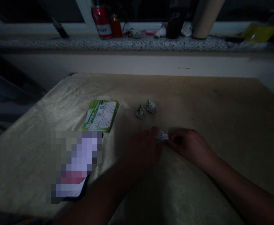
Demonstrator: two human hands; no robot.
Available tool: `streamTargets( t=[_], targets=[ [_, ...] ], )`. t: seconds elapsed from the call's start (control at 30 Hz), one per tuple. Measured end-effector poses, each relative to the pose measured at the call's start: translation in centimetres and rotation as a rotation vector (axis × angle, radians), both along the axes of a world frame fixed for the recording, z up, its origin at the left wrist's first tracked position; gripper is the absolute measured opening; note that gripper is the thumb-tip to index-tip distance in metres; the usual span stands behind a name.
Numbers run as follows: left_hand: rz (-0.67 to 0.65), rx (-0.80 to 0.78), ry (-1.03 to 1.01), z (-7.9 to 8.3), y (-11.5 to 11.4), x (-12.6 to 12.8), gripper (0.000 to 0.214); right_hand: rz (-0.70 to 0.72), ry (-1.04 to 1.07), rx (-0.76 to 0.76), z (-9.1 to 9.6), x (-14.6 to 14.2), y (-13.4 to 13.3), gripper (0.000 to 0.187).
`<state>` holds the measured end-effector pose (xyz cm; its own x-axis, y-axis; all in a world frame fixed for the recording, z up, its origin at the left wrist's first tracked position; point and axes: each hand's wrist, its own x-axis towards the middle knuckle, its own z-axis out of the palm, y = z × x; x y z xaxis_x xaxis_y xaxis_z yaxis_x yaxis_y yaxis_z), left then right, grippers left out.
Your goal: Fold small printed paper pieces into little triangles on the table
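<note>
Between my hands is a small folded piece of printed paper, pale with coloured print. My left hand grips its left side between thumb and fingers. On the right, my right hand pinches the paper's other end with thumb and forefinger. Just beyond them on the table lie two small folded paper pieces, one on the left and one on the right, both pale with green parts. A stack of green and white printed leaflets rests farther left.
A phone with a lit, blurred screen lies left of my left forearm on the cloth-covered table. Along the granite windowsill stand a red can, an orange-red jar, a dark cup and a cardboard tube.
</note>
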<state>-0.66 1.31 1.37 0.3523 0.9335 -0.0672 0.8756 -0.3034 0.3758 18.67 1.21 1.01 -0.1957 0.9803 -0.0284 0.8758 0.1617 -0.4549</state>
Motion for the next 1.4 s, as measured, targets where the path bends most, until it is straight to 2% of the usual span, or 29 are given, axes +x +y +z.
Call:
streamTargets(
  t=[0.17,0.33,0.6,0.77,0.93,1.1,1.4],
  targets=[
    [0.04,0.015,0.018,0.5,0.0,0.2,0.04,-0.006,0.001,-0.017,0.0,0.0,0.1,0.016],
    [0.071,-0.074,-0.006,1.2,0.4,-0.1,0.038,-0.01,-0.003,-0.034,0.2,0.0,0.0,0.018],
    [0.081,-0.12,-0.097,1.1,0.7,-1.5,0.04,0.007,0.019,-0.012,0.0,0.1,0.0,0.018],
    [0.123,-0.167,-0.15,1.5,1.1,-2.2,0.035,0.01,0.02,0.032,0.0,0.1,0.0,0.017],
    [0.14,-0.19,-0.15,1.4,1.3,-2.4,0.027,0.013,0.019,0.001,0.2,0.1,-0.1,0.02],
    [0.114,-0.187,-0.122,1.3,1.6,-2.7,0.011,0.015,0.014,0.006,0.2,0.1,-0.2,0.019],
    [0.073,-0.212,-0.074,1.3,2.3,-3.5,0.017,0.017,0.02,0.009,0.0,0.2,-0.1,0.015]
  ],
)
